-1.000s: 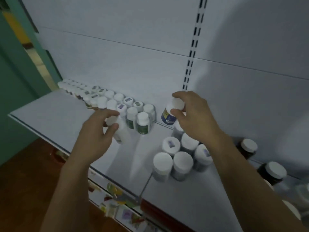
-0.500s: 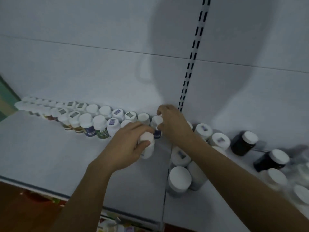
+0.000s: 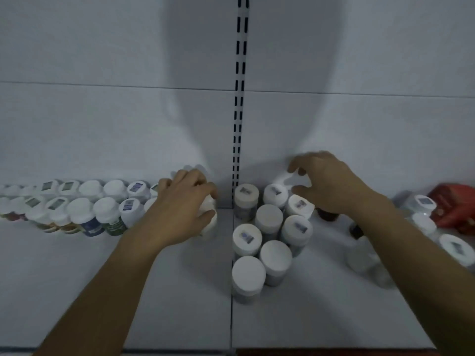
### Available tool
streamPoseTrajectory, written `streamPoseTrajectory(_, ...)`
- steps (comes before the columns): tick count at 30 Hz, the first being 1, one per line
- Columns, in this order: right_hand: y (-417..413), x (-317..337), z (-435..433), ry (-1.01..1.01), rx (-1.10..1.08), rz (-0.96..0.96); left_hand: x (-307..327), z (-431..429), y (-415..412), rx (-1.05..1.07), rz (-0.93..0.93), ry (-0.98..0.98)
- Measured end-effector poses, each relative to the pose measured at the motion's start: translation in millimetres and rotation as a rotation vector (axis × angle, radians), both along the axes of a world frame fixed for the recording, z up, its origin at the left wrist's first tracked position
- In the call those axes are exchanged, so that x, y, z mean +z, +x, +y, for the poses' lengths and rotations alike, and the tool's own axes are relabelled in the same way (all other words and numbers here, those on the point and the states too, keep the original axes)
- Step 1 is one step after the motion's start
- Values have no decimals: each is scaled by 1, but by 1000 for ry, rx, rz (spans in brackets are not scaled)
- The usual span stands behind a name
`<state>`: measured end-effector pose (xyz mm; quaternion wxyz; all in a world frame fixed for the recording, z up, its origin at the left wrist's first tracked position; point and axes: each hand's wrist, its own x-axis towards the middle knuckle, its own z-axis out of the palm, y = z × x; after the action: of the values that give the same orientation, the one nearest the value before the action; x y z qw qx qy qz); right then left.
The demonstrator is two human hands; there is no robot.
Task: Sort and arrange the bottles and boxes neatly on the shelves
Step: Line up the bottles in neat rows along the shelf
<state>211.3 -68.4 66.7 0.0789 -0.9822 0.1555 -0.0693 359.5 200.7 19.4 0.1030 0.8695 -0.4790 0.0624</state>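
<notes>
Two rows of small white-capped bottles (image 3: 84, 206) run along the back of the white shelf (image 3: 102, 291) on the left. At the right end of the rows, my left hand (image 3: 180, 209) grips a small white bottle (image 3: 210, 218) that stands on the shelf. A cluster of larger white-capped bottles (image 3: 267, 240) stands just right of the shelf seam. My right hand (image 3: 329, 186) hovers over the back of that cluster with its fingers spread and loosely bent, and I see nothing held in it. It partly hides a dark bottle (image 3: 327, 215).
A slotted upright post (image 3: 240, 98) divides the white back wall. More white-capped bottles (image 3: 421, 201) and a red package (image 3: 452, 209) lie at the far right. Another dark bottle (image 3: 356, 229) shows beside my right forearm. The shelf's front edge runs along the bottom.
My right hand has let go of the blue-labelled bottle at the row's end and moved right over the larger bottles. My left hand carried its white bottle back toward the rows.
</notes>
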Motion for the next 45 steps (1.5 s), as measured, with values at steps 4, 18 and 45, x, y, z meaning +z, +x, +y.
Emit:
streamPoseTrajectory(4,-43,11,-44,-55,-85,79,28,-35,-1,-90,-17,17)
streamPoseTrajectory(18,-234,16,-195,-66,-378,276,39,-226,-111,-301,36,246)
streamPoseTrajectory(45,-173,-38,-263,-199,241,200,-3,-336,-231,-305,130,225)
